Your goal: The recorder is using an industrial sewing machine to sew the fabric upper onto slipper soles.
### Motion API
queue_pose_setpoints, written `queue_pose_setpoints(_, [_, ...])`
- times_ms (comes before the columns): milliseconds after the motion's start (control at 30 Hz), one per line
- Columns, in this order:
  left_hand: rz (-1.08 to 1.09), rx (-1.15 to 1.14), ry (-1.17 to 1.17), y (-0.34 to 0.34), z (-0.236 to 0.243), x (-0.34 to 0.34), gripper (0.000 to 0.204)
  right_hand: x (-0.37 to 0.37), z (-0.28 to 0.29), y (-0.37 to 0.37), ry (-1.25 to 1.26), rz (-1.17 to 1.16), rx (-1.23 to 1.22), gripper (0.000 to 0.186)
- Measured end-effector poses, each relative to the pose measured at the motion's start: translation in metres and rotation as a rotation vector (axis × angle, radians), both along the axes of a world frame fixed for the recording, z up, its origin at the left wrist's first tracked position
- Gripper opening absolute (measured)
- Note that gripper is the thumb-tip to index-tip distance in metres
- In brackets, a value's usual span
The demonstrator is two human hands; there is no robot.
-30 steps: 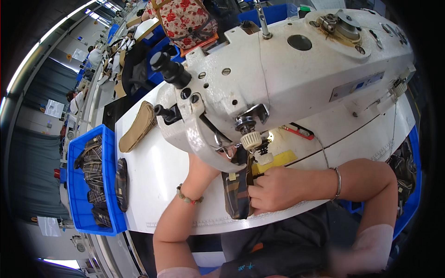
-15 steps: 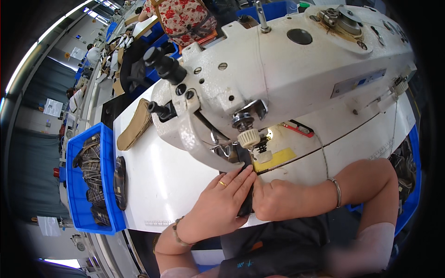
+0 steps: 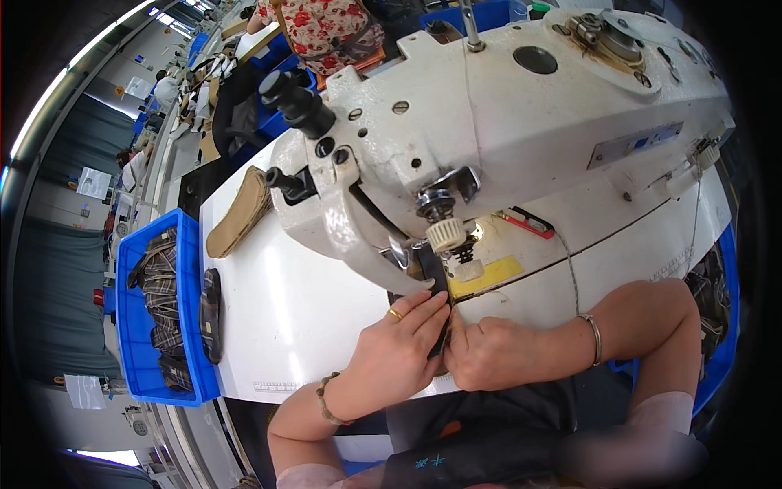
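A dark piece of material point(image 3: 441, 282) lies under the needle area of a white sewing machine point(image 3: 497, 122) and runs back toward me between my hands. My left hand point(image 3: 399, 338), with a ring, presses its fingers together on the piece's left side, their tips just below the machine's curved white lever point(image 3: 358, 236). Its thumb is mostly hidden. Against the piece's right edge, my right hand point(image 3: 489, 352) is closed, fingers curled and index finger pointing forward. The spot under the presser foot is partly hidden by the machine head.
Left of the white table point(image 3: 269, 326) stands a blue crate point(image 3: 134, 359) of plaid pieces, with another plaid piece point(image 3: 211, 314) beside it. Tan sole-shaped pieces point(image 3: 240, 213) lie on the table. A red cutter point(image 3: 529, 223) rests behind the needle. Another person point(image 3: 330, 33) is beyond the machine.
The view has shifted slightly. More of the dark piece shows between the left fingers and the machine lever. Both hands keep nearly the same place on it.
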State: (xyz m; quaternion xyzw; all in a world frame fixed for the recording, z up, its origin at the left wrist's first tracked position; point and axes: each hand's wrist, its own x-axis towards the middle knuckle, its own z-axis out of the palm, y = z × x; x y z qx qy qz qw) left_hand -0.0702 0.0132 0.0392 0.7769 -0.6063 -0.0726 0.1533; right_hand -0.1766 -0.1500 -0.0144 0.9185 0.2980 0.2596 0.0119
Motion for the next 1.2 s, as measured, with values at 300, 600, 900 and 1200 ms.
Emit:
queue_pose_setpoints(300, [0.085,-0.081,-0.020,-0.011,-0.016,0.026,0.039,0.024,-0.011,-0.007,-0.028,-0.050,0.036,0.025])
queue_pose_setpoints(600, [0.141,-0.069,-0.034,-0.011,-0.012,0.021,0.042,0.023,-0.007,-0.014,0.092,-0.041,0.072,0.022])
queue_pose_setpoints(900, [0.055,-0.133,-0.271,-0.008,-0.029,0.014,0.053,0.011,0.002,-0.010,0.018,0.006,-0.004,0.020])
queue_pose_setpoints(1200, [0.029,-0.154,-0.247,-0.011,-0.028,0.013,0.051,0.010,0.001,-0.009,0.019,0.010,0.016,0.019])
